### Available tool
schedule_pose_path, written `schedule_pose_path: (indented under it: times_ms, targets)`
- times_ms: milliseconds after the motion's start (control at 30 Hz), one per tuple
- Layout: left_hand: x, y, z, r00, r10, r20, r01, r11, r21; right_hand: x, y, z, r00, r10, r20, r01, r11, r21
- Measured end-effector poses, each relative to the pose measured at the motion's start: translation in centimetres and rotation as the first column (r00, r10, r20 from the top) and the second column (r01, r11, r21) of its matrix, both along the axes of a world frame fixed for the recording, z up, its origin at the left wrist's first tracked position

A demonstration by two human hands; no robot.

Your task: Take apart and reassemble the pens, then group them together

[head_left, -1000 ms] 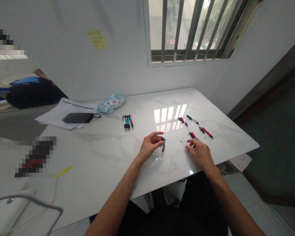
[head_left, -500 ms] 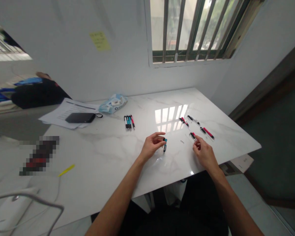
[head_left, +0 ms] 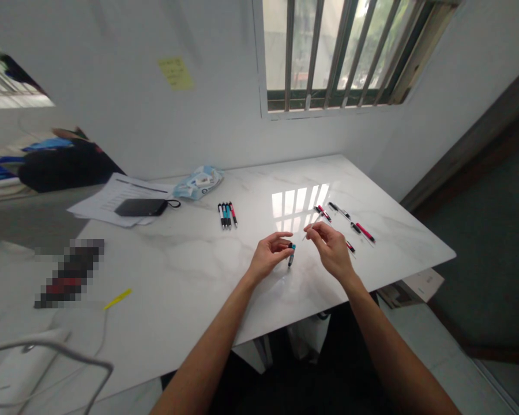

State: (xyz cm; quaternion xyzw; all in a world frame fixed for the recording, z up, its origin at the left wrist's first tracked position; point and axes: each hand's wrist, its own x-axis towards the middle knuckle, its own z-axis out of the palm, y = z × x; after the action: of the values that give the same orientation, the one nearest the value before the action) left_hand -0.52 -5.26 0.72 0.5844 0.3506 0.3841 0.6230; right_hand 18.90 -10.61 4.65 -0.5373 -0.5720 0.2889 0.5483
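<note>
My left hand (head_left: 266,256) pinches a teal and black pen barrel (head_left: 291,257), held nearly upright just over the white marbled table. Between the thumb and fingers of my right hand (head_left: 334,253) is a thin pen refill (head_left: 317,219), tilted, its lower end pointing toward the barrel but apart from it. Past my right hand lie pen parts: a red and black piece (head_left: 323,213), a black and clear piece (head_left: 339,210), a red barrel (head_left: 365,232) and a partly hidden red and black piece (head_left: 350,246).
Several pens (head_left: 227,215) lie side by side left of centre. Farther back are a blue and white plastic packet (head_left: 199,183), papers (head_left: 99,199) and a black pouch with a loop (head_left: 140,207). A yellow stick-like item (head_left: 118,299) and a cable lie at left.
My right hand has lifted the refill from among the parts at right and moved left, close to my left hand. The left hand still grips the barrel in nearly the same place.
</note>
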Motion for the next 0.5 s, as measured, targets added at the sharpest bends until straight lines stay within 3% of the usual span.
schedule_pose_path:
  times_ms: [367,500]
  targets:
    - [0.0,0.0,-0.1,1.0,-0.008,0.029,0.007,1.0,0.022,-0.5,0.1,-1.0,0.945,0.144,0.292,-0.13,0.989,-0.066]
    - [-0.2,0.2,0.1,0.997,0.052,0.062,-0.051,0.998,-0.025,2.2,-0.1,-2.9,0.883,0.043,0.467,-0.012,0.997,-0.07]
